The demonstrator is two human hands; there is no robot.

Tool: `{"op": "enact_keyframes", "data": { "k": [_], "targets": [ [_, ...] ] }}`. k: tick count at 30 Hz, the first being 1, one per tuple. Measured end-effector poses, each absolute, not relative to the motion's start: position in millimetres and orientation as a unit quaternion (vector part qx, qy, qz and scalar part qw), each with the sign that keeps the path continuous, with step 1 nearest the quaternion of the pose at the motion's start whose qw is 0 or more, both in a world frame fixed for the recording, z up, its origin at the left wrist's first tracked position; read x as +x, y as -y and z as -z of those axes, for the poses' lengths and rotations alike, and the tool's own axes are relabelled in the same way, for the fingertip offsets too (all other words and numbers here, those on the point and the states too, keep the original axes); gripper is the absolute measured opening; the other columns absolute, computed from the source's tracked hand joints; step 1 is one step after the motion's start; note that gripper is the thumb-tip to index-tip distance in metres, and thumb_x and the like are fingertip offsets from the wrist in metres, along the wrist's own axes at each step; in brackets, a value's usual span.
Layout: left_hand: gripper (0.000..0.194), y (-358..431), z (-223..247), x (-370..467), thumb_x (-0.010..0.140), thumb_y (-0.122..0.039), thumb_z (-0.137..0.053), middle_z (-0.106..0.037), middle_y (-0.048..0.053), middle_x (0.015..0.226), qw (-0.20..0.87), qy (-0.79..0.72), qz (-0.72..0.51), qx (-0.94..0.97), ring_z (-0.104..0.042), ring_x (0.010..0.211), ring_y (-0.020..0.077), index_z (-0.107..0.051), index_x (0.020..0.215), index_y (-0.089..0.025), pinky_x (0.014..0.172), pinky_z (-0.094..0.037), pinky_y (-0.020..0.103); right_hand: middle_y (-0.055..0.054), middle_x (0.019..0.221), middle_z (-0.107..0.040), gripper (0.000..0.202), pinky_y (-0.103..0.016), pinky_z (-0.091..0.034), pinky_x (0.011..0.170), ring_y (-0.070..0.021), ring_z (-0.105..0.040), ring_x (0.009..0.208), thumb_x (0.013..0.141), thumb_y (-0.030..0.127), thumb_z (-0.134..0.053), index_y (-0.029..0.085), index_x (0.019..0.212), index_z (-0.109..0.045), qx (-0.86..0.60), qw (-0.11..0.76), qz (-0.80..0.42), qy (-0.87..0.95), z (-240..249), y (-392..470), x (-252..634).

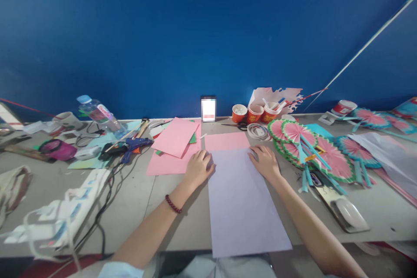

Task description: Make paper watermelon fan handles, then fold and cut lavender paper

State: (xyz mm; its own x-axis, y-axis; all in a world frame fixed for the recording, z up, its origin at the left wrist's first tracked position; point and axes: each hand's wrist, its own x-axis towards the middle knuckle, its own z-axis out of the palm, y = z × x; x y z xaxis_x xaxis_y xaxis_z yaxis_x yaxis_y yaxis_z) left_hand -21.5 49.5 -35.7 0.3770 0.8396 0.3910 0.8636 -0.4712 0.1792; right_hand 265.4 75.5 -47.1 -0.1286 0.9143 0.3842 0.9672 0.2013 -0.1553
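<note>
A long lavender sheet (243,200) lies on the grey table, its near end reaching past the front edge. Beyond its far edge shows a strip of pink paper (227,140). My left hand (198,168) rests at the sheet's upper left edge, fingers apart and slightly curled, with a dark red bead bracelet (173,203) on the wrist. At the upper right edge, my right hand (264,163) lies with its fingers spread on the paper. Neither hand grips anything that I can see.
Pink sheets (176,137) lie left of centre. Further left are a blue glue gun (133,145), cables, a power strip (81,204) and a bottle (100,115). Scissors (241,127), paper cups (255,113), folded paper fans (335,156) and a phone (329,191) stand or lie right.
</note>
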Motion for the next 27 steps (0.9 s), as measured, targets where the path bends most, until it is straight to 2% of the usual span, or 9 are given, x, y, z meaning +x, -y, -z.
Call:
{"op": "enact_keyframes", "data": {
  "k": [8,18,27],
  "targets": [
    [0.029,-47.7,34.8,-21.0,0.084,-0.032,-0.056,-0.056,0.012,0.11,0.028,0.519,0.231,-0.823,-0.053,0.103,0.0259,-0.06,0.109,-0.017,0.086,-0.047,0.041,-0.01,0.107,-0.063,0.028,-0.038,-0.04,0.087,-0.0269,-0.054,0.099,0.086,0.033,-0.052,0.017,0.107,-0.064,-0.621,0.239,0.052,0.745,57.5,-83.5,271.6],
    [0.029,-49.0,34.8,-20.1,0.084,-0.03,-0.055,-0.058,0.011,0.117,0.019,0.512,0.234,-0.826,-0.051,0.11,0.0262,-0.06,0.11,-0.018,0.091,-0.045,0.042,-0.009,0.103,-0.064,0.029,-0.039,-0.042,0.086,-0.0259,-0.055,0.096,0.084,0.036,-0.053,0.017,0.103,-0.066,-0.603,0.287,0.034,0.743,65.5,-88.4,276.7],
    [0.028,-49.5,34.0,-20.0,0.083,-0.03,-0.056,-0.059,0.011,0.115,0.012,0.515,0.235,-0.824,-0.053,0.108,0.0265,-0.059,0.109,-0.018,0.091,-0.045,0.043,-0.01,0.103,-0.064,0.029,-0.039,-0.043,0.085,-0.0261,-0.056,0.096,0.083,0.035,-0.053,0.018,0.101,-0.067,-0.604,0.299,0.008,0.739,59.3,-87.3,275.9]
  ]
}}
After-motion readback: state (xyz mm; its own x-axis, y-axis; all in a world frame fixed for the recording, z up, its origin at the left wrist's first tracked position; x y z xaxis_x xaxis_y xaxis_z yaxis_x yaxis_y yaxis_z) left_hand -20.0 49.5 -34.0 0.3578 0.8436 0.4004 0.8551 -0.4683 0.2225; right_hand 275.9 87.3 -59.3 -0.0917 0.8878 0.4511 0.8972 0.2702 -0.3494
